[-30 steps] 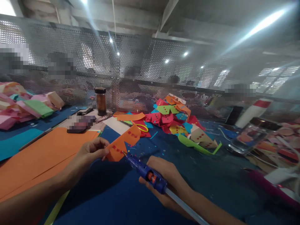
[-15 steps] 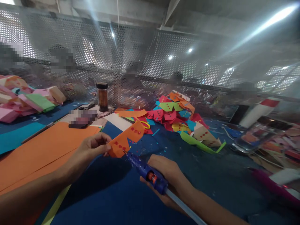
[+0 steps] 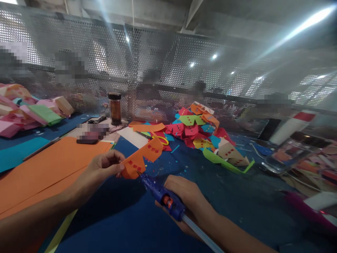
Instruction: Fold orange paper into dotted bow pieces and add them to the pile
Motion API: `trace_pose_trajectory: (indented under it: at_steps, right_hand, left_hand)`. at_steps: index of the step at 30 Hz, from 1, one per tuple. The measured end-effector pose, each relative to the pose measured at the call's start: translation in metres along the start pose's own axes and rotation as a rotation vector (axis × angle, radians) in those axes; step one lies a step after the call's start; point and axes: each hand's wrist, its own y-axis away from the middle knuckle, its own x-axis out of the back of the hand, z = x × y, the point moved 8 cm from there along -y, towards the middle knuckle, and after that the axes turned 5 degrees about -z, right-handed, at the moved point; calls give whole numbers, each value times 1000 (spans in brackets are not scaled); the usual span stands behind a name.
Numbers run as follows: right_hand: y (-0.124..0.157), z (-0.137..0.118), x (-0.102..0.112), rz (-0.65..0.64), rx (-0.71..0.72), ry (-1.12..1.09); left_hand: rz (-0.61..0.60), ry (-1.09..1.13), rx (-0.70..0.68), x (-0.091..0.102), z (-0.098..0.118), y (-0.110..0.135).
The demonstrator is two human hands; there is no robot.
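Note:
Between thumb and fingers, my left hand [image 3: 109, 164] pinches the lower left end of a folded orange paper piece [image 3: 137, 160]. Small red squares sit in two groups on it, and a notch is cut in its lower edge. My right hand [image 3: 188, 196] is wrapped round a blue hot glue gun [image 3: 163, 196]. A long translucent glue stick [image 3: 202, 233] comes out of the gun's rear. The gun's nozzle is at the paper's lower edge, close to the red squares; whether it touches I cannot tell.
Orange sheets [image 3: 52, 168] lie on the left. Ahead is a heap of coloured paper pieces [image 3: 191, 128], with yellow-handled scissors [image 3: 163, 140] beside it. A dark-lidded jar [image 3: 115, 109] stands before the perforated metal screen [image 3: 163, 52]. A clear container [image 3: 292, 153] is on the right.
The glue gun and my right hand have shifted slightly left, bringing the nozzle along the paper's lower edge. My left hand still holds the orange paper in nearly the same place.

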Motion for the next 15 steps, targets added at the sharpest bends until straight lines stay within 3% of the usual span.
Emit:
trace_pose_trajectory:
  at_steps: [5, 15]
  right_hand:
    - [-1, 2, -3, -62, -2, -30]
    - [1, 4, -3, -19, 4, 0]
  left_hand:
    - [-3, -1, 10, -1, -1, 1]
    - [1, 8, -5, -1, 2, 0]
